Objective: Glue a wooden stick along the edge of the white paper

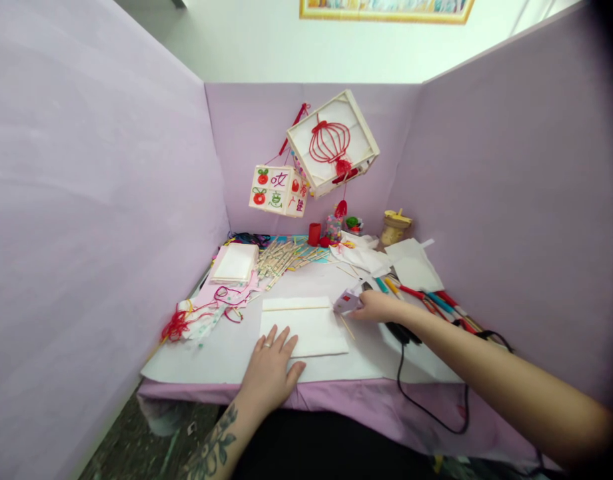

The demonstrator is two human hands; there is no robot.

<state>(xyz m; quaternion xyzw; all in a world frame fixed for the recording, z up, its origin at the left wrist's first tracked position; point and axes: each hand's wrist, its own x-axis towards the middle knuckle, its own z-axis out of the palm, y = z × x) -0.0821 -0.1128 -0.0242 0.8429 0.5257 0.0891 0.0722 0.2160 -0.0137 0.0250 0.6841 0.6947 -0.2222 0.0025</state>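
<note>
My left hand (274, 370) lies with its fingers apart on the lower left edge of a white sheet (306, 330). Across the top of that sheet runs a thin wooden strip (296, 309). To the right of the sheet, my right hand (374, 307) is closed around a small pale, boxy object with a red mark (347, 301), whose exact kind I cannot make out. Below this object, a thin stick (347, 328) lies aslant on the table. A black cord (400, 373) hangs from a dark tool (402, 332) under my right forearm.
Two decorated box lanterns (333, 143) (278, 191) hang at the back. Bamboo-like sticks (281, 259) and a white stack (235, 263) lie behind the sheet. Red yarn (176, 325) is at the left, colored markers (444, 303) at the right. Purple partitions (496, 153) enclose the table.
</note>
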